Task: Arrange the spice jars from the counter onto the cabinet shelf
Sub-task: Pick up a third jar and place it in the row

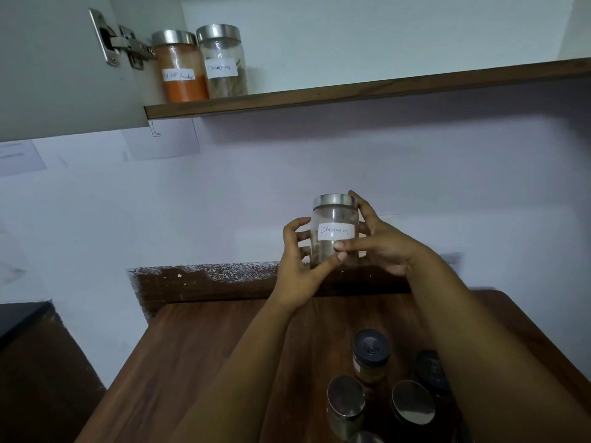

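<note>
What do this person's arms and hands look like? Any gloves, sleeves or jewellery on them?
Both arms are bare up to the edge of the picture: no sleeves show. The left hand and the right hand wear no gloves. No rings, bracelets or watch can be seen on the fingers or wrists that show. The fingernails look short and unpainted, as far as the picture lets one tell.

A white label with the handwritten word "Cinnamon" is seen on the held jar [335, 231]. "Cinnamon" is also written on the clear jar [224, 60] on the far shelf [351, 91]. On the orange jar [180, 67] to its left, something like "Chilli Powder" is written, but it is blurred.
</note>
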